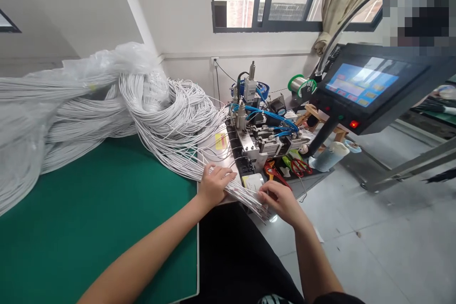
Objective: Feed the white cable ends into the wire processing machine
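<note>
A thick bundle of white cables (178,154) runs from a coiled heap on the left across the table corner, its loose ends pointing toward my lap. My left hand (215,184) is wrapped over the bundle a little way back from the ends. Close to the tips, my right hand (280,199) has its thumb and forefinger pinched at the cables' edge; the fingertips seem to hold a cable. Just beyond the hands stands a bench machine (256,128) with metal cylinders and blue air tubes. Several cable ends lie toward its near side.
A green-topped table (142,228) spans the left. Clear plastic wrap (131,59) covers more cables. A touchscreen panel (363,80) rises on the right, beside a wire spool (301,85). Red-handled pliers (276,173) and a bluish plastic roll (329,157) sit by the machine.
</note>
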Demonstrator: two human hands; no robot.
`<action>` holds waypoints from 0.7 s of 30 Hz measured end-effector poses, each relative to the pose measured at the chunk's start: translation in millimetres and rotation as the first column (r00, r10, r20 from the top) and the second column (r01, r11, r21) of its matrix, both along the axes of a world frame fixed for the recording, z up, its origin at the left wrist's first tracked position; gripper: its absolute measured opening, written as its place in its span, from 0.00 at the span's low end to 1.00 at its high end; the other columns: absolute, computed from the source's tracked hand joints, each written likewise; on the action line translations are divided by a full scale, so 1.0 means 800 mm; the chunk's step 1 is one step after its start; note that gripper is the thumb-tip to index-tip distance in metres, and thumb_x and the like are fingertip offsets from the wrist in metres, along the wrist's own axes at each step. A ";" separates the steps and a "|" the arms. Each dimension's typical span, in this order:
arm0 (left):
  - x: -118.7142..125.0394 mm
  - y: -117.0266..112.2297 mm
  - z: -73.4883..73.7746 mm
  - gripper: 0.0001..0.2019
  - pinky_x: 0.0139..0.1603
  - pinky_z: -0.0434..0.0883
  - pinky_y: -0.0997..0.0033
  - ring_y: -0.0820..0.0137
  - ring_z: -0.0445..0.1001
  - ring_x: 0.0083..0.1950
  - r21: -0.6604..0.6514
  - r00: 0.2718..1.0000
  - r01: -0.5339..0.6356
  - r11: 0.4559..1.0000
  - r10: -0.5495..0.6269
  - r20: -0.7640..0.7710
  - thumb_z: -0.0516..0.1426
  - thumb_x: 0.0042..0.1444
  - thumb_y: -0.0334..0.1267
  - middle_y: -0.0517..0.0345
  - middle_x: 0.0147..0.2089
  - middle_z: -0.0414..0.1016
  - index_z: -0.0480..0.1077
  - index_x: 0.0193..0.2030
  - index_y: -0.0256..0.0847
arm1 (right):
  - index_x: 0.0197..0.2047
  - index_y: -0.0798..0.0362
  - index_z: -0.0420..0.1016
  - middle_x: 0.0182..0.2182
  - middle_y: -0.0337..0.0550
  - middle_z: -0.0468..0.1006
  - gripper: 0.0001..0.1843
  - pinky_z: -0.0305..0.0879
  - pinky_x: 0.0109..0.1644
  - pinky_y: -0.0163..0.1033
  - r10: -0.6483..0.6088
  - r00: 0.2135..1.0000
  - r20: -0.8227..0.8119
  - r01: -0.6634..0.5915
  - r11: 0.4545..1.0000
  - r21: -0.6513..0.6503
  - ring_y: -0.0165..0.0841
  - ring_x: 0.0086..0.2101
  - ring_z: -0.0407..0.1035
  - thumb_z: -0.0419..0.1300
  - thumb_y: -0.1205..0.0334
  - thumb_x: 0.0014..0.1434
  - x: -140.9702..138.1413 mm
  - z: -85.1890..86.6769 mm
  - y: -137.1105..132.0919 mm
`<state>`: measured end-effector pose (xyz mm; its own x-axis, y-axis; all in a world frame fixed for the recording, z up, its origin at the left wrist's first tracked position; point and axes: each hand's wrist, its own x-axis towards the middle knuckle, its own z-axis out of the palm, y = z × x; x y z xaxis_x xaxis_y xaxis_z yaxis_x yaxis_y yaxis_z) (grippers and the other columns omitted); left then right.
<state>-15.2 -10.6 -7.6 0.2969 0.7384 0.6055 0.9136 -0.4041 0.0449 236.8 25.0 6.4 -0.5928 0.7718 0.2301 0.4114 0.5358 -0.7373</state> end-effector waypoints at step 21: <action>0.002 0.006 0.013 0.09 0.54 0.57 0.60 0.73 0.71 0.32 0.212 0.999 0.053 0.976 -0.050 -0.020 0.52 0.65 0.33 0.61 0.32 0.77 0.72 0.47 0.42 | 0.34 0.51 0.66 0.29 0.41 0.68 0.15 0.59 0.34 0.37 -0.166 0.973 -0.159 0.165 0.986 -0.018 0.33 0.30 0.62 0.51 0.50 0.66 -0.012 0.011 0.062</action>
